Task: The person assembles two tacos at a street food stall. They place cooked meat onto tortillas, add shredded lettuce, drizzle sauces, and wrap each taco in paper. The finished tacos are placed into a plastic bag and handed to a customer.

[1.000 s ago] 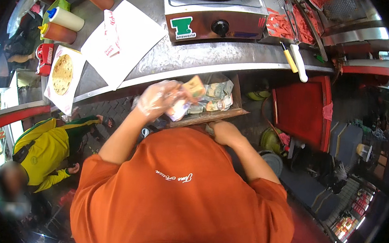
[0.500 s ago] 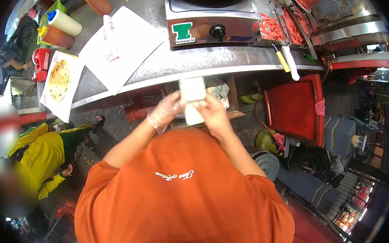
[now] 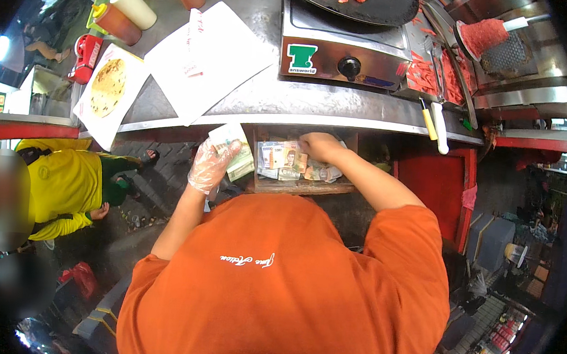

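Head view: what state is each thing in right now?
Cash drawer: pulled open, banknotes inside.
Left hand: gloved, holding a wad of banknotes.
Right hand: bare, reaching into the drawer.
Flatbread: lying flat on white paper.
Squeeze bottle: capped, lying tilted.

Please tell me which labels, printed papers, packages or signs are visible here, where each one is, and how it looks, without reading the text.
Green and white square logo label: on the steel cooker front, beside a black knob.
White paper sheets with a red-printed slip: on the counter, left of the cooker.
Banknote bundle: in the gloved left hand, pale green.
Colourful banknotes: in the wooden drawer under the counter, by the right hand.
Lit signs, far left: too blurred.
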A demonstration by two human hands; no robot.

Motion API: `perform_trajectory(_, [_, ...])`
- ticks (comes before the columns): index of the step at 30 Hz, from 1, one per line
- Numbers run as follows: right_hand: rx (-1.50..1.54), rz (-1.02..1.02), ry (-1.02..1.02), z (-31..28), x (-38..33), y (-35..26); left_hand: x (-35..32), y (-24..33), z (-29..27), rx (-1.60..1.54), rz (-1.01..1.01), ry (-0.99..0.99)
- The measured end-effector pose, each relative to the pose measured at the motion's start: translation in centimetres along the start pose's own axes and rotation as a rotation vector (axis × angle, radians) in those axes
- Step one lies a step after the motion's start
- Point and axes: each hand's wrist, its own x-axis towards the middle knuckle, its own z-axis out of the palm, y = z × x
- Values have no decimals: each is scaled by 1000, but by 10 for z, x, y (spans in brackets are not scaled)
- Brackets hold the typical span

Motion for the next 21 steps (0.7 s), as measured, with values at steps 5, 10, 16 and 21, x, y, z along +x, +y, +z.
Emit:
perform_trajectory(5, [-5, 214, 12, -5, -8, 10, -6, -5, 9, -77, -62, 8])
perform_trajectory(10, [-20, 318, -180, 17, 47, -5, 20, -10, 8, 78, 112, -50])
perform_trajectory(16, [757, 48, 288, 19, -30, 5, 28, 16, -4, 43, 52, -176])
perform_trajectory(21, [1342, 108, 564, -18, -91, -38, 21, 11, 28, -181, -23, -180])
